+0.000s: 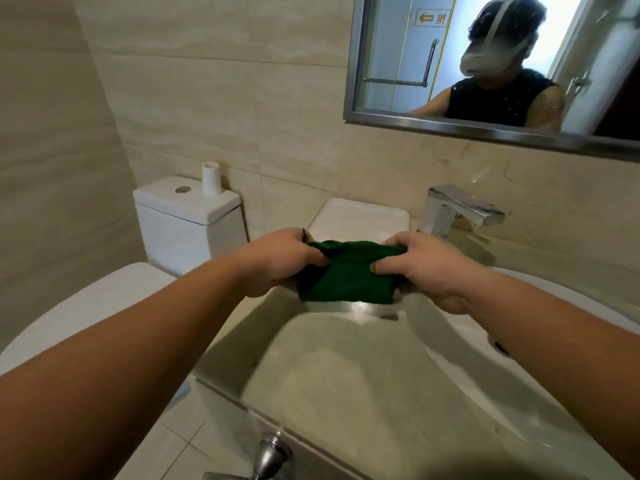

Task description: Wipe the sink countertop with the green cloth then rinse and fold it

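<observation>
Folding step, it seems: green cloth [346,271] pinched tight by left hand [277,261] and right hand [422,268], left of tap [460,209] (above worktop [311,393]). Next: fold over neatly.

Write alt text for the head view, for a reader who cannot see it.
Both hands, left and right, hold a bunched green cloth above a beige countertop. A chrome faucet and white tray sit behind; a toilet stands left.

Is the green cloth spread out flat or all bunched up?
Bunched up. The dark green cloth is gathered and creased between the left hand and right hand.
</observation>
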The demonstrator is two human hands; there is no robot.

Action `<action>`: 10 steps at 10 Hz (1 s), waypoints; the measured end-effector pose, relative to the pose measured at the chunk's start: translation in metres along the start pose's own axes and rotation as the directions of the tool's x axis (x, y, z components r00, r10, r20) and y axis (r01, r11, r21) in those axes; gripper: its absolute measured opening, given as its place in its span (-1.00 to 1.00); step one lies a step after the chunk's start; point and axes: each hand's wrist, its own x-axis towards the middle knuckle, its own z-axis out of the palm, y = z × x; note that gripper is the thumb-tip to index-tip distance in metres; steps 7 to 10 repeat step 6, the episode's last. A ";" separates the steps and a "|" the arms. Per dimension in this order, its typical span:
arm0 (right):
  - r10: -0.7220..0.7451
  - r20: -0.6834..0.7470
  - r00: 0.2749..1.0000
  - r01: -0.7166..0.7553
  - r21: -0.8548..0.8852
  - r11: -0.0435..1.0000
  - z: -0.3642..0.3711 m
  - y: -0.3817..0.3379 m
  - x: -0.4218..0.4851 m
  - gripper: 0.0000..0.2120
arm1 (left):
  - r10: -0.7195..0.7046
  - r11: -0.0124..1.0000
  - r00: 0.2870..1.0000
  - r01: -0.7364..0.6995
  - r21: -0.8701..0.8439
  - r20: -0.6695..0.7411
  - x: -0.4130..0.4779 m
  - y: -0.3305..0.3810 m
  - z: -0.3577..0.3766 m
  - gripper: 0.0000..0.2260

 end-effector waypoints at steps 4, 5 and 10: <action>-0.511 0.189 0.838 0.410 -0.836 0.364 0.006 0.069 0.042 -0.64 | 0.412 0.447 0.898 -0.344 0.826 0.151 0.069 -0.030 0.048 -0.59; -0.490 0.219 0.844 0.431 -0.821 0.375 0.005 0.069 0.038 -0.60 | 0.353 0.429 0.911 -0.359 0.829 0.213 0.082 -0.025 0.040 -0.58; -0.325 0.268 0.907 0.404 -0.769 0.495 -0.018 0.038 0.035 -0.55 | 0.303 0.332 0.931 -0.303 0.893 0.204 0.076 -0.007 0.034 -0.46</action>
